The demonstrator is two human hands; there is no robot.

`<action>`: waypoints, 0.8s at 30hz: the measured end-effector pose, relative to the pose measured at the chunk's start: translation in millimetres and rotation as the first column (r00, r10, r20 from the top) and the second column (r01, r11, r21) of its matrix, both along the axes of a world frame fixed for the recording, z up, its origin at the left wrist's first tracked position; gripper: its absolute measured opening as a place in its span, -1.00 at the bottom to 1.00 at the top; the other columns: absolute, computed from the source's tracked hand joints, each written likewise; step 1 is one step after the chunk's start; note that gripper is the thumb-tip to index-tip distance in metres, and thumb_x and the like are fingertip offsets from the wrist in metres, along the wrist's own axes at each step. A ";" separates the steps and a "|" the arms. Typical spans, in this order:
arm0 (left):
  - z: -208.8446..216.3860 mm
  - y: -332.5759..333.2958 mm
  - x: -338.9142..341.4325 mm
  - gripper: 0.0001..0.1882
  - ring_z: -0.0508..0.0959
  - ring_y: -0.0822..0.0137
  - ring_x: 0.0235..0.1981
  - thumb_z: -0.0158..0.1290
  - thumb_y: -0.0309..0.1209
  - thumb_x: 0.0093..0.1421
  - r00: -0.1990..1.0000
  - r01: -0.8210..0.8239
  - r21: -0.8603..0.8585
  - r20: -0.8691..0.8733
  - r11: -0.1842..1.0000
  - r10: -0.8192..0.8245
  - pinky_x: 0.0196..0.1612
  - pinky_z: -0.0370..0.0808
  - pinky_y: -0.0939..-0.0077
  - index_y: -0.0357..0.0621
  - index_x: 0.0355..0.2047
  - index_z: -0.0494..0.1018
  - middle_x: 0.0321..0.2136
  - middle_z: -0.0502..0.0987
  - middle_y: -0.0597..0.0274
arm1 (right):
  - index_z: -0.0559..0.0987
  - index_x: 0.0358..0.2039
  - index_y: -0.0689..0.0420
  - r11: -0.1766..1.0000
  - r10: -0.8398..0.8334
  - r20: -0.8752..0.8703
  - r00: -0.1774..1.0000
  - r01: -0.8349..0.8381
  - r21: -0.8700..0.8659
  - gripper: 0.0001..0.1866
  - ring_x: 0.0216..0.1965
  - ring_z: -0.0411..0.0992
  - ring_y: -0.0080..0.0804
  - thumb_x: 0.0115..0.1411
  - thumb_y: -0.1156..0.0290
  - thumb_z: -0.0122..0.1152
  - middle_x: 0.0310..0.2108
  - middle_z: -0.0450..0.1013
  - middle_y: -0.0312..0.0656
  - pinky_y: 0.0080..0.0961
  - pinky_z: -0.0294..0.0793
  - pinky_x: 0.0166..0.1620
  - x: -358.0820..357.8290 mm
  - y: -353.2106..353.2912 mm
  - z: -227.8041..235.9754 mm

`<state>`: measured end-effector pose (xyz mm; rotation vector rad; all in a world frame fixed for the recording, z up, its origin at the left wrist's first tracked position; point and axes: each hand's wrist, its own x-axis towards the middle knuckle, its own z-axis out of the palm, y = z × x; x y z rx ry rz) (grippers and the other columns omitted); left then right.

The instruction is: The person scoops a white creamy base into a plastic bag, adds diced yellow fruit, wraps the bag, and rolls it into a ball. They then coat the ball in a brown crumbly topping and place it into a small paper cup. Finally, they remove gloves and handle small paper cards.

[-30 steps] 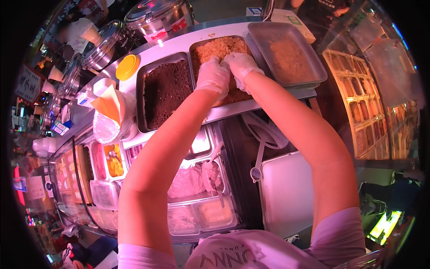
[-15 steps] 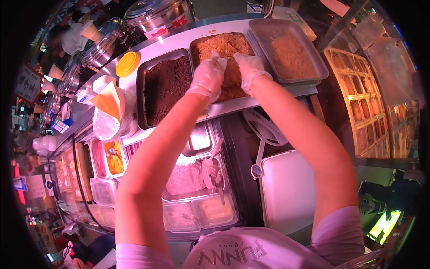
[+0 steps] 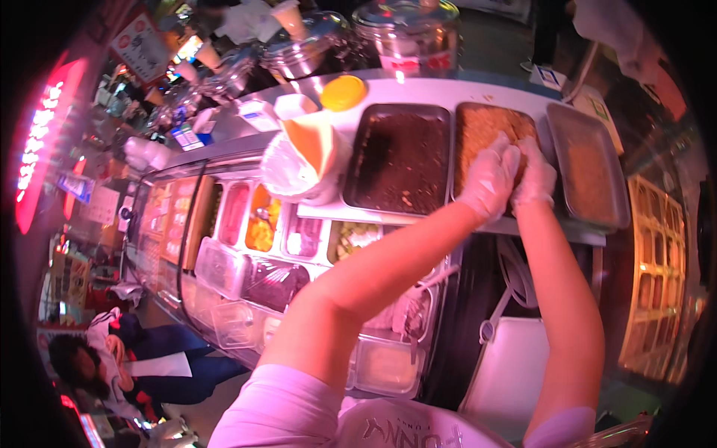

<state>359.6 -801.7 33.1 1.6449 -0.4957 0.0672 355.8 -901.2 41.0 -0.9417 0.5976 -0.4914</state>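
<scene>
Both my hands wear clear plastic gloves and meet over a metal tray (image 3: 478, 128) of crumbly, shredded orange-brown food. My left hand (image 3: 491, 179) is closed, its fingers bent inward against the other hand. Pressed close beside it, my right hand (image 3: 535, 175) is closed too, its fingertips low over the food. Whatever lies between the palms is hidden. To the left stands a tray of dark brown crumbs (image 3: 399, 157). On the right, a grey tray (image 3: 590, 160) holds a thinner layer of light brown crumbs.
A yellow round lid (image 3: 343, 92) and a plastic-wrapped container (image 3: 295, 173) with orange-yellow paper stand left of the trays. Below are tubs of food, including yellow pieces (image 3: 261, 228). Large steel pots (image 3: 407, 37) line the far side. A seated person (image 3: 112, 366) is at lower left.
The view has swung left, so the counter appears farther right. My hands, slightly apart before with fingers pinched at the food, are now pressed together over the same tray.
</scene>
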 end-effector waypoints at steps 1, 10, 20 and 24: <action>3.9 -6.1 0.4 -0.56 0.55 0.18 0.03 -0.05 -0.28 0.44 0.992 0.011 -0.096 -0.123 0.995 -0.022 0.11 0.40 0.41 -0.38 0.16 0.40 -0.03 0.55 -0.17 | 0.62 -0.09 0.36 0.997 0.005 0.072 0.997 0.001 -0.082 -0.56 -0.13 0.51 -0.30 0.13 0.27 0.35 -0.16 0.56 -0.10 -0.35 0.49 -0.02 14.5 -25.7 -23.4; -4.0 -1.0 1.9 -0.60 0.55 -0.14 -0.11 -0.06 -0.22 0.40 0.973 -0.123 -0.072 -0.205 0.990 0.106 0.03 0.42 0.24 -0.37 -0.01 0.44 -0.18 0.55 -0.32 | 0.53 0.05 0.39 0.999 0.025 -0.070 0.997 -0.027 -0.024 -0.40 -0.10 0.49 -0.27 0.20 0.13 0.34 -0.02 0.51 -0.08 -0.41 0.47 0.01 4.8 -7.7 -29.9; -7.5 15.9 13.3 -0.54 0.48 0.36 -0.08 -0.06 -0.16 0.39 0.943 -0.067 -0.397 -0.326 0.915 -0.073 0.11 0.37 0.46 -0.38 -0.02 0.50 -0.11 0.56 0.16 | 0.49 0.09 0.32 0.992 -0.042 0.078 0.996 0.032 0.124 -0.39 0.03 0.42 -0.28 0.11 0.21 0.37 0.03 0.47 -0.11 -0.32 0.36 0.14 -18.9 11.7 -19.4; 16.2 8.1 6.6 -0.54 0.48 0.40 -0.14 -0.02 -0.05 0.36 0.913 -0.011 -0.506 -0.357 0.863 -0.197 0.08 0.37 0.47 -0.26 -0.14 0.55 -0.19 0.57 0.23 | 0.53 -0.01 0.42 0.973 -0.119 0.187 0.975 0.077 0.219 -0.48 -0.04 0.51 -0.23 0.17 0.26 0.37 -0.06 0.54 -0.05 -0.36 0.41 0.15 -4.3 -3.2 -12.0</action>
